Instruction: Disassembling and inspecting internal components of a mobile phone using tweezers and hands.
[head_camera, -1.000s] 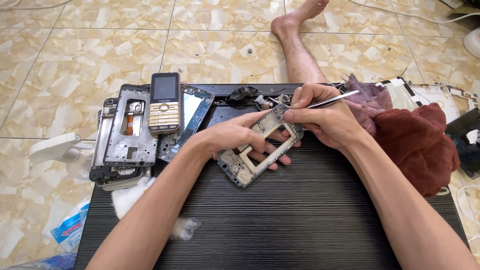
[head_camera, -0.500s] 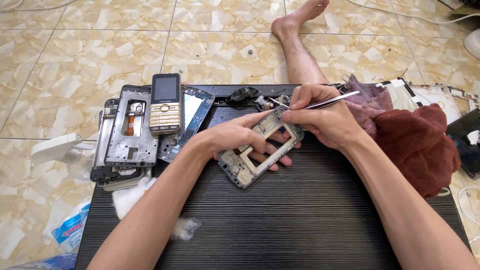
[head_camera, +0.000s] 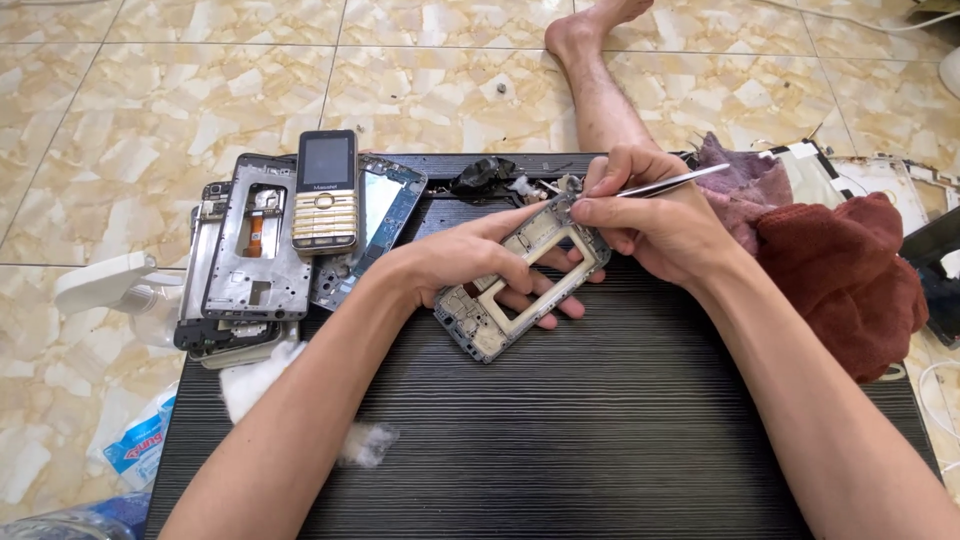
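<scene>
Resting phone frame (head_camera: 520, 285) in left hand (head_camera: 470, 262).

A dark ribbed board (head_camera: 600, 450) lies on a glossy beige marble-patterned tile floor (head_camera: 150, 90) in daylight.

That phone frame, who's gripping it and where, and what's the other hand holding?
The left hand grips the phone frame around its middle; the right hand pinches metal tweezers near their middle, tips at the frame's top end.

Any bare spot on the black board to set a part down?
Yes: the near half of the black ribbed board, between the forearms and below the phone frame held by the left hand. Cotton tufts sit at the left. The far edge is crowded: stacked phone frames, keypad phone, red cloth.
</scene>
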